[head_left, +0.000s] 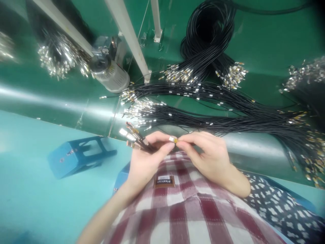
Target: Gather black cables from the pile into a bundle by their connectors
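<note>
My left hand (152, 152) holds several black cables (142, 140) whose silver and copper-coloured ends stick out to the left. Its thumb and forefinger also pinch a small connector (173, 139), white on the left and yellowish on the right. The fingertips of my right hand (207, 152) are closed on the yellowish end of the same connector. Both hands meet in front of the checked apron. Just beyond them, a long bundle of black cables (203, 122) with silver tips lies across the green table.
More cable bundles lie behind, including a coiled one (210, 34) and one at the right (309, 81). A grey-white cylindrical device (114, 78) stands by metal posts (132, 37) at the back left. A blue stool (76, 156) is on the floor at left.
</note>
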Demonstrator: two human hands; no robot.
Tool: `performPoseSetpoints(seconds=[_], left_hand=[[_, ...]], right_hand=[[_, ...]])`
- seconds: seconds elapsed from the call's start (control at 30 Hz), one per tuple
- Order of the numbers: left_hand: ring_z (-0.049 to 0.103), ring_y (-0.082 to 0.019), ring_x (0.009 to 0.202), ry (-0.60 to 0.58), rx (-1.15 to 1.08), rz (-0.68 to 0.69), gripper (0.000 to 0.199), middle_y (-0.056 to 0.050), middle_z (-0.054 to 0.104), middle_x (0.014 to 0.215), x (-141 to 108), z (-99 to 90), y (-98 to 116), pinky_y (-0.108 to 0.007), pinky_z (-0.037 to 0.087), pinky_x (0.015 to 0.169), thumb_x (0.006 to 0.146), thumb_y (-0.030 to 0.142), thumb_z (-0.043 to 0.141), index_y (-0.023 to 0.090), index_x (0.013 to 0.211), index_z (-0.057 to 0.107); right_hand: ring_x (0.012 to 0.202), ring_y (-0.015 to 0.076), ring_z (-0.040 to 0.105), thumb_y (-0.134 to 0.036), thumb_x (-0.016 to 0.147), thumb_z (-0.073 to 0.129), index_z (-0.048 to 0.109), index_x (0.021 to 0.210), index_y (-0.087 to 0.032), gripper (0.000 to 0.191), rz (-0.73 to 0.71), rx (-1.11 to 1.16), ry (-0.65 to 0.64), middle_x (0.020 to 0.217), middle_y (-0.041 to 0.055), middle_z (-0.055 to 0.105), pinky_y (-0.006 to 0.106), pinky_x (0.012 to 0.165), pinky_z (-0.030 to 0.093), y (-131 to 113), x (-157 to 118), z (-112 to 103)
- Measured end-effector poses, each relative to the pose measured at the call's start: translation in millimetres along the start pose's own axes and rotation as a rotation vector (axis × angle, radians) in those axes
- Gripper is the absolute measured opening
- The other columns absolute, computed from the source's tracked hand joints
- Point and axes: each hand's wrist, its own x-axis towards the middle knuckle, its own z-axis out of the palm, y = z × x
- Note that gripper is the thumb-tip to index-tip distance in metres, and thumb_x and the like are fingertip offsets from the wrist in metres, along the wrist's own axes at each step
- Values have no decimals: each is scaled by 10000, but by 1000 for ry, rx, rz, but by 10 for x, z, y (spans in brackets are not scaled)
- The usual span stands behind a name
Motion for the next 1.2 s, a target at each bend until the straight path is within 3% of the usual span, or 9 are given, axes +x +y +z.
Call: performPoseSetpoints(seconds=[0.17,0.33,0.43,0.67,0.8,1.0,1.2], left_hand=[[600,-110,697,28,4,-2,74,8,676,801,1,-5,-27,-248,506,696,757,160,753,222,797,743],[599,-105,679,29,0,-14,65,4,691,814,-3,-7,-26,-252,504,686,776,163,737,225,795,735],[607,-107,685,38,-7,-17,61,4,692,818,-8,-6,-22,-252,505,683,782,170,732,228,802,730],[606,-129,657,61,43,3,52,-20,698,800,-8,14,-4,-273,499,622,762,206,743,212,807,717],[591,-136,624,88,79,-1,90,-43,705,805,4,35,20,-280,488,572,742,245,756,188,783,701],[550,-113,592,60,99,-8,130,-20,662,718,27,32,43,-252,456,551,742,280,762,184,801,699],[622,-148,670,113,96,1,128,-29,700,776,39,59,8,-264,492,591,724,260,784,186,795,707]], right_hand=[[619,127,653,-254,917,610,692,827,-204,131,173,153,-70,728,3,731,245,627,498,-19,6,14],[554,116,599,-322,905,612,665,753,-182,213,510,542,-217,619,0,666,234,555,484,-21,69,30],[556,109,588,-411,894,615,632,713,-165,306,623,795,-299,618,11,651,229,550,486,17,114,19],[531,87,513,-459,791,730,669,739,-152,317,723,967,-403,591,-13,589,219,527,444,121,179,-7],[508,73,468,-447,826,697,657,761,-152,306,779,1074,-414,575,-29,557,207,505,396,169,159,48],[505,66,372,-434,879,643,644,777,-154,298,745,1105,-424,553,-50,473,207,488,291,202,125,89],[518,72,361,-454,874,641,624,770,-159,313,712,1055,-429,571,-46,466,221,489,278,182,126,86]])
